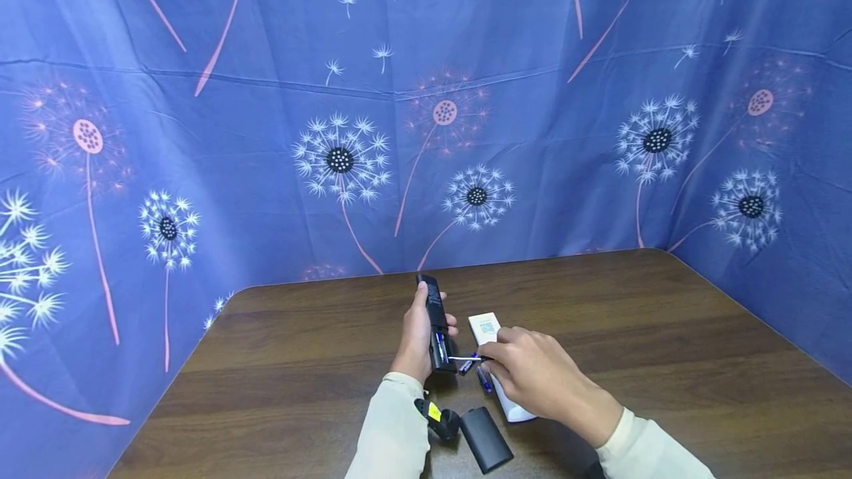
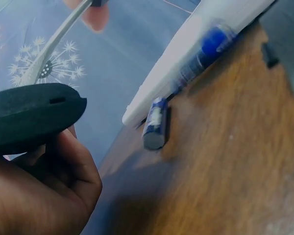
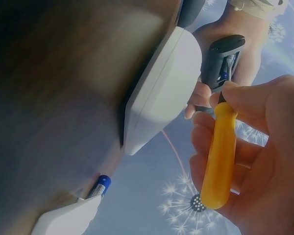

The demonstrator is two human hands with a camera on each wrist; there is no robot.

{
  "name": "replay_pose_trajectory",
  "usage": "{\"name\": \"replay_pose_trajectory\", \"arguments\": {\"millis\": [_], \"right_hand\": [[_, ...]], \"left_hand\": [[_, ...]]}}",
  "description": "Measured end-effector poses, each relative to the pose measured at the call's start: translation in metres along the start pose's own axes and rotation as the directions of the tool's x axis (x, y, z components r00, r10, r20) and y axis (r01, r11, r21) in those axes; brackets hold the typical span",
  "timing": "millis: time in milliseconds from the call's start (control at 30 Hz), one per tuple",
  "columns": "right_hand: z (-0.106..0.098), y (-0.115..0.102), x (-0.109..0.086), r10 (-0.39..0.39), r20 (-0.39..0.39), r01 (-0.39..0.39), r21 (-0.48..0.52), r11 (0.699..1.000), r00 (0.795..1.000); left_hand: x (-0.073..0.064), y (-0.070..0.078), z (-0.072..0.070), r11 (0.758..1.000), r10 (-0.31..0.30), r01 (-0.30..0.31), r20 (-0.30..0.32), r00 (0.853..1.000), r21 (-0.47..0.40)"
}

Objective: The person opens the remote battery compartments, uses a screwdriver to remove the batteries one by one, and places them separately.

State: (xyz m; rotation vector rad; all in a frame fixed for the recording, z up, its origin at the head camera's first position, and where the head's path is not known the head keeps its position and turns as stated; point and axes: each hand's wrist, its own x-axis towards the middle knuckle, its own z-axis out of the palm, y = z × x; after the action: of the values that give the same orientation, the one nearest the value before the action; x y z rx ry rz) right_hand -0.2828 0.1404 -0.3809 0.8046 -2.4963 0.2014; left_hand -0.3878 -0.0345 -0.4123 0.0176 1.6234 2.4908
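My left hand (image 1: 418,335) grips a black remote control (image 1: 435,309), its back turned up and its battery compartment uncovered, with a blue battery (image 1: 440,346) inside. In the right wrist view, my right hand (image 3: 269,142) holds a screwdriver by its yellow handle (image 3: 220,156). The metal shaft (image 1: 462,358) reaches left into the lower part of the compartment. From the left wrist, the remote's dark end (image 2: 34,115) hides where the tip touches. Two loose blue batteries, one nearer (image 2: 155,125) and one farther (image 2: 210,49), lie on the table beside a white device (image 1: 515,409).
The white device bears a printed square code (image 1: 487,328) and lies partly under my right hand. A flat black case-like piece (image 1: 486,440) rests nearer me on the wooden table (image 1: 266,390). A black object with a yellow label (image 1: 435,412) is at my left wrist. A blue patterned cloth (image 1: 266,131) hangs behind.
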Motion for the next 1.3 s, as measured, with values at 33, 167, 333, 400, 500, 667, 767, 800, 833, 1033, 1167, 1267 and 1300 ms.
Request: {"name": "replay_pose_trajectory", "arguments": {"millis": [33,167,333,400,500,667,767,800,833,1033,1167,1267,1300], "right_hand": [[0.000,0.000,0.000,-0.002,-0.002,0.002,-0.005,1.000,1.000],[0.000,0.001,0.000,-0.011,-0.009,0.011,-0.021,1.000,1.000],[0.001,0.001,-0.001,0.004,0.001,-0.004,-0.025,1.000,1.000],[0.001,0.001,-0.001,0.014,0.006,-0.014,-0.023,1.000,1.000],[0.000,0.001,0.000,0.024,0.010,-0.024,-0.014,1.000,1.000],[0.000,0.001,0.002,0.034,0.020,-0.034,-0.007,0.999,0.999],[-0.001,0.002,0.003,0.036,0.017,-0.036,-0.014,0.999,0.999],[-0.001,0.002,0.004,0.035,0.014,-0.035,-0.014,0.999,0.999],[-0.001,0.002,0.005,0.037,0.012,-0.037,-0.016,0.999,0.999],[-0.001,0.004,0.009,0.042,0.000,-0.042,-0.022,0.999,0.999],[0.000,0.004,0.010,0.034,-0.015,-0.034,0.001,0.999,0.999],[0.001,0.004,0.012,0.032,-0.031,-0.031,0.029,0.999,0.999],[0.001,0.003,0.013,0.033,-0.034,-0.032,0.040,0.999,0.999]], "left_hand": [[0.000,0.000,0.000,1.000,-0.001,0.001,0.001,1.000,0.002],[-0.002,0.000,0.000,1.000,-0.014,0.014,0.017,1.000,0.005],[-0.005,0.000,0.000,1.000,-0.031,0.030,0.025,0.999,0.004],[-0.006,0.000,0.000,0.999,-0.032,0.032,0.025,0.999,-0.002],[-0.007,0.000,-0.001,1.000,-0.025,0.026,0.028,0.999,-0.010],[-0.006,0.001,-0.002,1.000,-0.021,0.021,0.025,0.999,-0.017],[-0.005,0.001,-0.002,0.999,-0.019,0.019,0.022,1.000,-0.027],[-0.004,0.001,-0.002,0.999,-0.015,0.016,0.020,1.000,-0.028],[-0.004,0.001,-0.002,0.999,-0.015,0.016,0.020,1.000,-0.031],[-0.004,0.003,-0.002,1.000,-0.015,0.015,0.016,1.000,-0.019],[-0.005,0.004,-0.001,0.999,-0.020,0.021,0.019,1.000,-0.031],[-0.004,0.003,-0.001,0.999,-0.014,0.014,0.016,1.000,-0.030],[-0.004,0.003,-0.001,1.000,-0.007,0.008,0.014,1.000,-0.023]]}}
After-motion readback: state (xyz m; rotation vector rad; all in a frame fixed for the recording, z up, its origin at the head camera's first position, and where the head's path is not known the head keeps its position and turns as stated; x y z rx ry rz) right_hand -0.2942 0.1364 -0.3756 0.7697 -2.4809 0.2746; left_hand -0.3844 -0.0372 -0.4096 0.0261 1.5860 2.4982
